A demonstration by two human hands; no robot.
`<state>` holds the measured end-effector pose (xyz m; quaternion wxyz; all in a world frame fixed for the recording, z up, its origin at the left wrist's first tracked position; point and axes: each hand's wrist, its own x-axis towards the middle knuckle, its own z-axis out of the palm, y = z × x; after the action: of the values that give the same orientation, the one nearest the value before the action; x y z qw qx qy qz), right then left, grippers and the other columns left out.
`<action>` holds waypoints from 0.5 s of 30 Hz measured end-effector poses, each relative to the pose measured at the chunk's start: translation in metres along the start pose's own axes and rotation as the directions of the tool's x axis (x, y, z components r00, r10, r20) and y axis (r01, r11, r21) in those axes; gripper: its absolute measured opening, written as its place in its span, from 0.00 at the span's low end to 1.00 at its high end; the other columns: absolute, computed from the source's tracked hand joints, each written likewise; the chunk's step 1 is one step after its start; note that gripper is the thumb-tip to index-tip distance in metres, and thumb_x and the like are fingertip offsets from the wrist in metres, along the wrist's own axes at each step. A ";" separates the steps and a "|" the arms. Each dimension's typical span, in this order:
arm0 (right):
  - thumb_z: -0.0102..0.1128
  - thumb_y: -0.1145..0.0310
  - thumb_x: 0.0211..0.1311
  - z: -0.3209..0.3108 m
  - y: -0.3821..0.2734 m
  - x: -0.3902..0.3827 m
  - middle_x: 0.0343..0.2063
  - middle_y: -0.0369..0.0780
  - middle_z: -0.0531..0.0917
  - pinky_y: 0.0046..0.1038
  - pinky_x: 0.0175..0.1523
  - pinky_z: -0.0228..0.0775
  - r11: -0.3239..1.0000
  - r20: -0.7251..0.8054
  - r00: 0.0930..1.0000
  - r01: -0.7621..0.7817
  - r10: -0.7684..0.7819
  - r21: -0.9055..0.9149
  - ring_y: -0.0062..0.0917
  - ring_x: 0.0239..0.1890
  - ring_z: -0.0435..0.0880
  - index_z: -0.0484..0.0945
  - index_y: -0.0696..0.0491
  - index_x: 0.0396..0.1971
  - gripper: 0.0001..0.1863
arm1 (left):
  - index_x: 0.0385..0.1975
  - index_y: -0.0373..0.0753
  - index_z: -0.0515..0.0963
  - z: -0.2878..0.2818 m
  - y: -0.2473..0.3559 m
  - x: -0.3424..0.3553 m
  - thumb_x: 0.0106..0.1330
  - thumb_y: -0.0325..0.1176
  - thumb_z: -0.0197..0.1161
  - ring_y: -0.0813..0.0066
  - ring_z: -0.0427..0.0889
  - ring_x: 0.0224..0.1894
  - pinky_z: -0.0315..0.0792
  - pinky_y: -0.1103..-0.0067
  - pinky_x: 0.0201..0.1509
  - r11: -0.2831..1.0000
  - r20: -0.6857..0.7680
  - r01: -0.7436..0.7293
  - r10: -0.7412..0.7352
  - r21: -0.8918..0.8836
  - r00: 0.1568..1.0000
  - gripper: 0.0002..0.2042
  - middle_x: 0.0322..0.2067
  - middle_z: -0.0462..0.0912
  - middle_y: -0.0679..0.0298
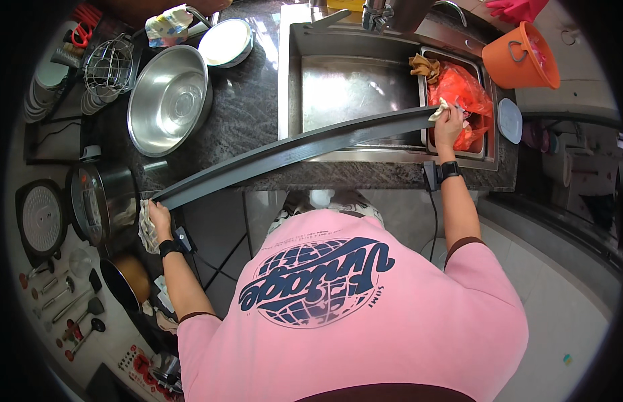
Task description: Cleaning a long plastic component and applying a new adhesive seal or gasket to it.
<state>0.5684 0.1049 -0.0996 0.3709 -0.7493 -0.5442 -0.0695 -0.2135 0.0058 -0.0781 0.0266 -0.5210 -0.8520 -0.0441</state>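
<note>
A long grey channel-shaped strip (284,151) with raised edges slants across the counter front and the sink. At its lower left end, my left hand (160,218) is closed on it, with a checked cream cloth (148,230) hanging beside the fingers. My right hand (449,127) is closed at the other end, over the sink's right side, a small cream cloth (439,110) bunched at the fingertips. Just beyond that hand, a red plastic bag (462,87) fills the smaller basin. The palms and the strip's gripped ends are partly hidden.
A large steel basin (169,100) and a white bowl (225,43) stand left of the sink (351,87). A brown cloth (425,68) lies by the red bag. An orange bucket (521,57) and a pale lid (509,121) sit right; a steel pot (105,201) is near my left hand.
</note>
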 end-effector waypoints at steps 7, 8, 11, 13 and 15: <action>0.48 0.70 0.50 0.024 -0.010 0.002 0.26 0.49 0.76 0.38 0.39 0.68 0.967 0.455 0.891 0.116 0.001 -0.229 0.41 0.31 0.76 0.77 0.57 0.25 0.09 | 0.47 0.25 0.65 -0.001 0.023 -0.008 0.59 0.27 0.47 0.44 0.72 0.44 0.65 0.65 0.47 0.992 -0.027 0.120 -0.121 -0.038 0.992 0.17 0.40 0.73 0.39; 0.49 0.71 0.49 0.027 -0.021 -0.002 0.26 0.48 0.77 0.38 0.39 0.68 0.965 0.543 0.839 0.167 -0.031 -0.203 0.40 0.31 0.76 0.77 0.57 0.24 0.08 | 0.46 0.25 0.65 0.001 0.022 -0.009 0.59 0.28 0.47 0.44 0.72 0.43 0.65 0.64 0.47 0.991 -0.082 0.127 -0.131 -0.051 0.988 0.17 0.40 0.73 0.39; 0.51 0.70 0.47 0.032 -0.083 -0.029 0.25 0.46 0.76 0.35 0.40 0.69 0.942 0.634 0.751 0.320 -0.185 -0.105 0.38 0.33 0.75 0.77 0.56 0.22 0.07 | 0.45 0.25 0.66 0.000 0.025 -0.009 0.59 0.28 0.46 0.44 0.72 0.42 0.66 0.64 0.46 0.986 -0.127 0.161 -0.165 -0.043 0.978 0.16 0.39 0.74 0.39; 0.51 0.70 0.47 0.032 -0.125 -0.049 0.25 0.45 0.76 0.35 0.40 0.68 0.947 0.625 0.740 0.321 -0.249 -0.002 0.37 0.34 0.74 0.76 0.56 0.22 0.07 | 0.45 0.26 0.66 -0.003 0.029 -0.008 0.59 0.29 0.46 0.45 0.73 0.42 0.66 0.64 0.46 0.982 -0.119 0.185 -0.187 -0.025 0.975 0.16 0.38 0.74 0.40; 0.51 0.71 0.47 0.033 -0.152 -0.065 0.25 0.44 0.75 0.34 0.40 0.68 0.950 0.598 0.741 0.281 -0.307 0.138 0.37 0.34 0.74 0.76 0.56 0.23 0.06 | 0.44 0.27 0.67 -0.007 0.034 -0.008 0.59 0.29 0.46 0.45 0.73 0.41 0.67 0.63 0.45 0.979 -0.103 0.205 -0.203 0.012 0.974 0.15 0.38 0.74 0.41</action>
<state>0.4012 0.0962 -0.0837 0.1733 -0.6284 -0.7471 0.1299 -0.1795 0.0138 -0.0704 0.0708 -0.4275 -0.8990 -0.0632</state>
